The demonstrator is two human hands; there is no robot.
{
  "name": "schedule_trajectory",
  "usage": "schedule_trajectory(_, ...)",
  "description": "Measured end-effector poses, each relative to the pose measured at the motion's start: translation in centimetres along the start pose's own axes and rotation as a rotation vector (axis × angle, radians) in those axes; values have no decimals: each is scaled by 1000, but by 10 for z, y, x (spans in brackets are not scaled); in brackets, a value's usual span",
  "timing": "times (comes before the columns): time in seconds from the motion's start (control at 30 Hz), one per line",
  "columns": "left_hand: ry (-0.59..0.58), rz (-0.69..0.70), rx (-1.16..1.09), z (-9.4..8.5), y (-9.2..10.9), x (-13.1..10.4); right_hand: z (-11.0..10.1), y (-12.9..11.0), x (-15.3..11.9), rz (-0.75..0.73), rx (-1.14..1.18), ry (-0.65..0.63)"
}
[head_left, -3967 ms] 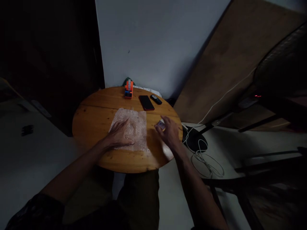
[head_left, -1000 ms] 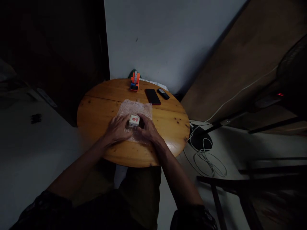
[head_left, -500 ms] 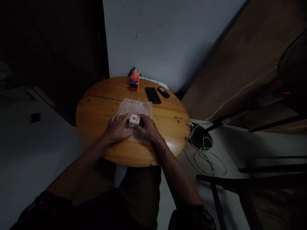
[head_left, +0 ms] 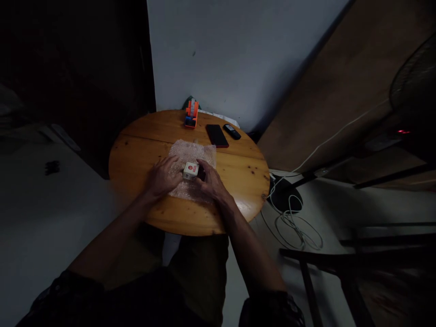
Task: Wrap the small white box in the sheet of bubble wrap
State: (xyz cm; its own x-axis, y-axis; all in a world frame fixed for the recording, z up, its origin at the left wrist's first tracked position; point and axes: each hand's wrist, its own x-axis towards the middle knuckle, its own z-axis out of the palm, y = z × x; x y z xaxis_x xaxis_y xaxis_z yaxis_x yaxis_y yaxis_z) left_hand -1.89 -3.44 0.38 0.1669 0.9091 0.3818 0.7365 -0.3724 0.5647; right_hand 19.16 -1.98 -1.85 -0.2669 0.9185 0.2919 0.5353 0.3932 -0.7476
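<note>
A small white box with red print on top sits on a sheet of bubble wrap on the round wooden table. My left hand is open at the box's left, its fingers spread over the wrap and its thumb pointing toward the box. On the other side, my right hand curves around the box's right end. Its fingers are at the far corner and its thumb at the near corner, with a dark gap between palm and box.
An orange tape dispenser stands at the table's far edge. Beside it lie a black phone with a red edge and a small dark keypad phone. A coiled pale cable and dark chair are at the right.
My left hand has drawn back a little to the left, away from the box, uncovering more bubble wrap. My right hand and the box have hardly moved.
</note>
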Motion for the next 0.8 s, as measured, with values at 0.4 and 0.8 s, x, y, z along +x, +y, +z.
schedule_trajectory(0.4,138,-47,-53,0,-9,5,-2,-5,-2,-11,-16,-17)
schedule_trajectory(0.8,120,-43,2,1,-8,5,0,-1,-1,-20,-38,-15)
